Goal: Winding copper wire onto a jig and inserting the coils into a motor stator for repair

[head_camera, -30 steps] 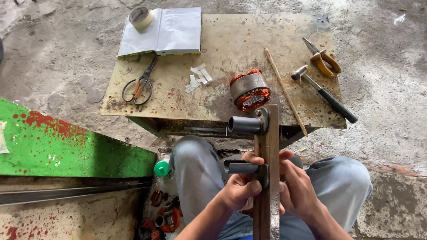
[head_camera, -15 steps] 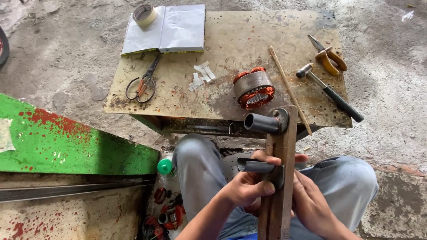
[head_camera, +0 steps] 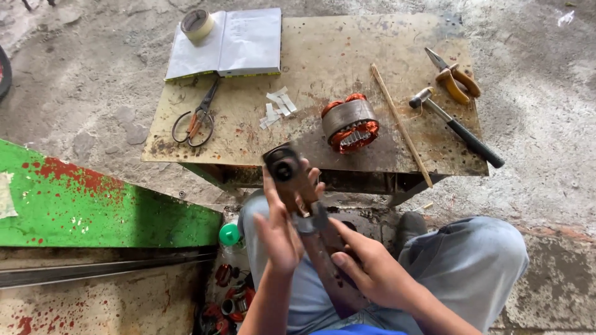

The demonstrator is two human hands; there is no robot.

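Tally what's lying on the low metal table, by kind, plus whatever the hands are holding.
Cutting tools: 2, scissors and orange-handled pliers
Hammer: 1
Wooden stick: 1
Wound stator: 1
Open book: 1
Tape roll: 1, resting on the book
Paper slips pile: 1
Wooden bar tool: 1, held by left hand and right hand
Total: 9

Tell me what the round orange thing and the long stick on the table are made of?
The round thing looks like a dull grey metal ring wound with shiny orange-red wire, probably copper. The long stick looks like bare pale wood, matte and unpainted, though that's hard to confirm.
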